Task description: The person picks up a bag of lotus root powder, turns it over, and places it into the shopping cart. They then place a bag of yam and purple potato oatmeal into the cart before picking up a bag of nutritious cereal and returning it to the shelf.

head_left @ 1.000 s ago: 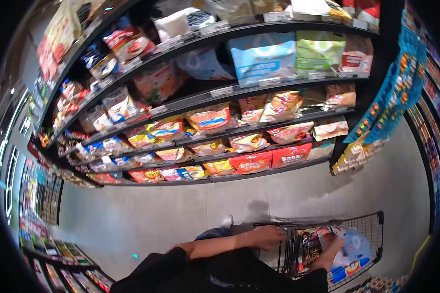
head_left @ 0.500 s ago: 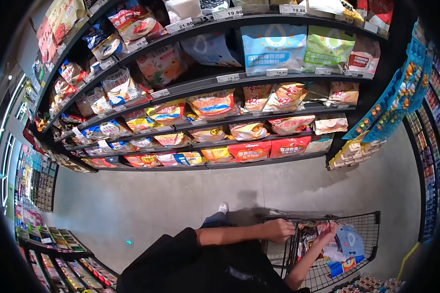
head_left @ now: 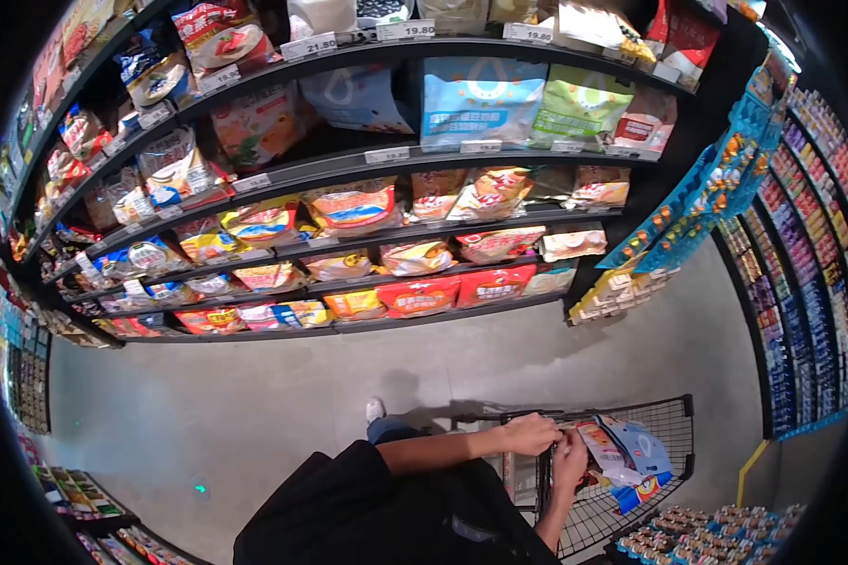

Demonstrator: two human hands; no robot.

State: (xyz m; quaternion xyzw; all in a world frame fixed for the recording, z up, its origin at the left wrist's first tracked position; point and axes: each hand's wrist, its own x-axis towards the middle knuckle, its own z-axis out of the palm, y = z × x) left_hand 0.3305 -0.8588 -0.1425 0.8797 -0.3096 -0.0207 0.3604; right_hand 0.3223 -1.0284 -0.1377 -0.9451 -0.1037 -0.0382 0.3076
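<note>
My left hand (head_left: 531,434) reaches across to the near end of a black wire shopping cart (head_left: 690,435), its fingers curled closed. Close beside it, my right hand (head_left: 569,460) is raised over the same end, fingers bent inward toward the left fingertips. Whatever the two hands pinch is too small or hidden to make out. Just right of my right hand, a light blue package (head_left: 641,450) lies in the cart. Below it sits a blue and yellow bag (head_left: 643,492), and a reddish package (head_left: 594,439) is partly covered by the right hand.
Ahead stands a curved black shelf (head_left: 367,325) of bagged foods with price tags. A blue hanging display (head_left: 716,179) is at its right end. Small packaged goods (head_left: 716,537) are stacked at lower right, near a yellow floor strip (head_left: 749,471). Grey floor (head_left: 245,395) lies between.
My right hand has left the packages in the cart and drawn back beside my left hand. The view has turned right, so the shelf and cart appear farther left.
</note>
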